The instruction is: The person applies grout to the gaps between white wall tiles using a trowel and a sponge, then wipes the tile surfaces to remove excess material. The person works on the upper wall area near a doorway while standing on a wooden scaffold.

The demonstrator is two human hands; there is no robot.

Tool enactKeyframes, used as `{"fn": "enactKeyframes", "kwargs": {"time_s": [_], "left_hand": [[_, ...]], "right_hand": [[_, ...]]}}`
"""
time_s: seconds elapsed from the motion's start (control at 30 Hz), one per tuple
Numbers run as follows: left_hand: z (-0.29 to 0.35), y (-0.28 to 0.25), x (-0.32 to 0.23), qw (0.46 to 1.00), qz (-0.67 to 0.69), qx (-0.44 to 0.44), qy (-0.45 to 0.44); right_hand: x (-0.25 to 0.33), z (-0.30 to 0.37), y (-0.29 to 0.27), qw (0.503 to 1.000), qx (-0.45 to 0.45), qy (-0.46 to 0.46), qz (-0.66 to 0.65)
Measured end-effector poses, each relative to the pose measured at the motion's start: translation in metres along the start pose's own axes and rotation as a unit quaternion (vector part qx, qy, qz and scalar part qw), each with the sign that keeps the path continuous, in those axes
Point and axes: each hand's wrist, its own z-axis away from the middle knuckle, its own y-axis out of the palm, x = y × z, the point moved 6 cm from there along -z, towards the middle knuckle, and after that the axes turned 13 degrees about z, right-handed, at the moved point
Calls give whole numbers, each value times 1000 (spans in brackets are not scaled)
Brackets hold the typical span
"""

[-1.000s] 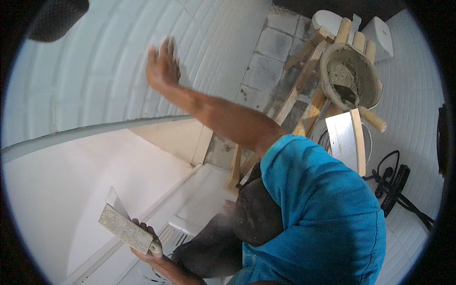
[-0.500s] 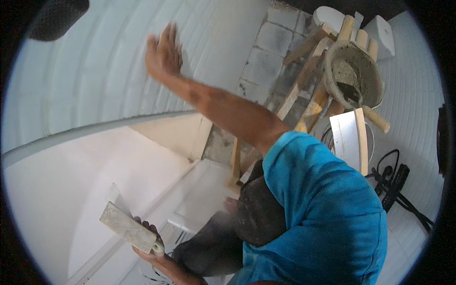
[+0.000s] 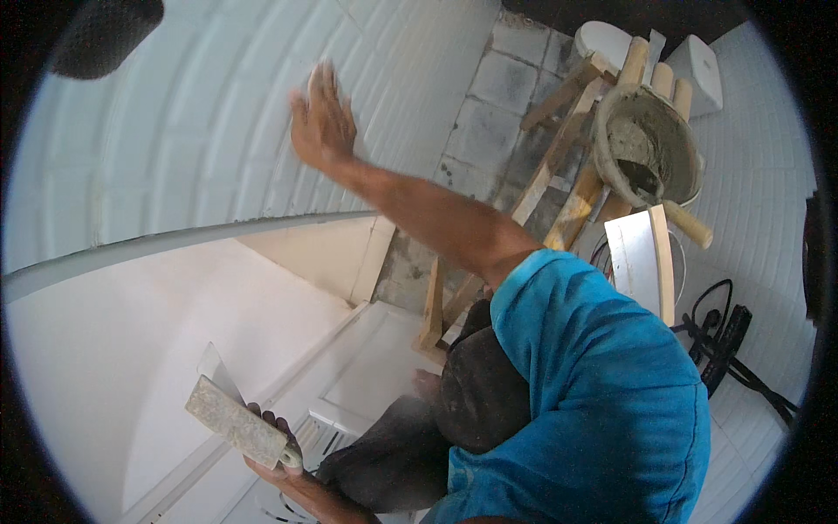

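My right hand [image 3: 325, 127] is stretched out against the white tiled wall [image 3: 201, 113], its fingers extended. A pale edge shows by the fingertips; whether something lies under them I cannot tell. Low on the left, my left hand [image 3: 278, 450] is closed around a scraper [image 3: 234, 421] with a flat, rectangular face crusted in grey-cream mortar. A second thin, shiny blade [image 3: 216, 371] sticks out behind it, its lower part hidden.
A mortar-caked bucket [image 3: 650, 144] with grey mix stands on a wooden frame [image 3: 559, 162] at upper right. Nearby are a white toilet [image 3: 602, 42], a white board [image 3: 635, 258] with a wooden edge and black cables [image 3: 724, 345]. A pale ledge [image 3: 175, 236] runs below the wall tiles.
My right hand has shifted slightly right and down across the tiles. The left hand keeps its hold on the scraper, almost unmoved.
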Motion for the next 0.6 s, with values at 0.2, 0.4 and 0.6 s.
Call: {"fn": "enactKeyframes", "kwargs": {"time_s": [0.2, 0.4, 0.6], "left_hand": [[3, -3, -3, 993, -69, -88, 36], [5, -1, -5, 993, -81, -67, 44], [4, -8, -4, 996, -70, -23, 41]], "right_hand": [[-4, -5, 12, 998, 37, -40, 44], [14, 7, -9, 997, -42, -48, -35], [50, -22, -39, 985, -110, -43, -123]]}}
